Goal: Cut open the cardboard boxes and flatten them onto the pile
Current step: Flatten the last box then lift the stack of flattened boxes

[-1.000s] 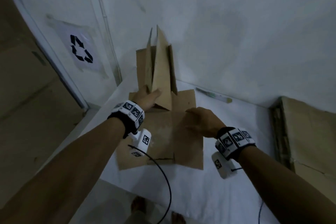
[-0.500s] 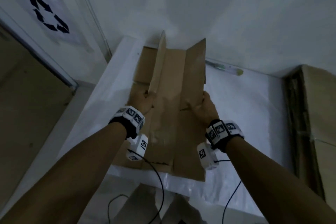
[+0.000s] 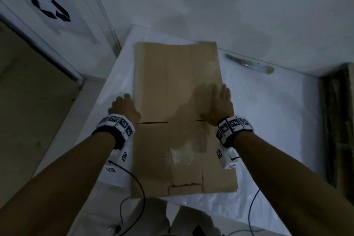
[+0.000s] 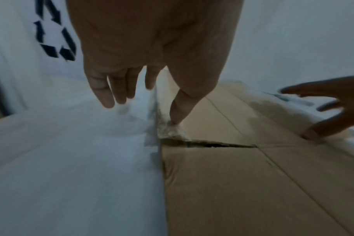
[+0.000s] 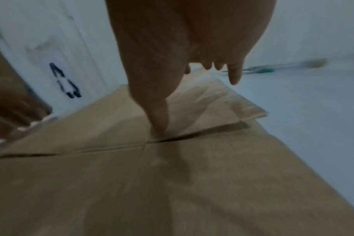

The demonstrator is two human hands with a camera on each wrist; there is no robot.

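— Cardboard [image 3: 178, 90]: flat on white table [image 3: 268, 120]. Left hand [image 3: 124, 109]?
— At left edge, thumb down, fingers straight. Right hand [image 3: 218, 105] pressing flat, spread.
— Writing?
— Recycling symbol [image 3: 44, 2] only, on wall.

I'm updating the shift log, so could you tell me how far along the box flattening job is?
Done: one cardboard box is opened and lies flat on the white sheet. In hand: the left hand at its left edge and the right hand on top press it down with straight fingers. Left: cardboard stands at the right; whether it needs cutting is unclear. The green cutter lies by the wall.
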